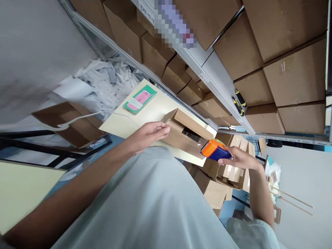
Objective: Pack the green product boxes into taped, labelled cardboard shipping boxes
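Observation:
A long brown cardboard box (178,136) lies at an angle on a pale yellow tabletop (116,121). Clear, shiny tape shows along its side, and a dark gap is visible near its middle. At the box's left end is my left hand (149,136), its fingers bent and drawn together with the thumb on the edge. My right hand (240,157) grips an orange and blue tape dispenser (216,149) at the opposite end of the box. The dispenser's front is against or just over the cardboard; exact contact is unclear.
A green and pink package (140,99) lies on the tabletop. Shelves of cardboard boxes (236,48) run alongside, with two yellow-black cutters (238,106) on a ledge. White scraps (111,76) are heaped beyond the table, and more cartons (212,190) stand below right. A white cable (77,120) crosses at left.

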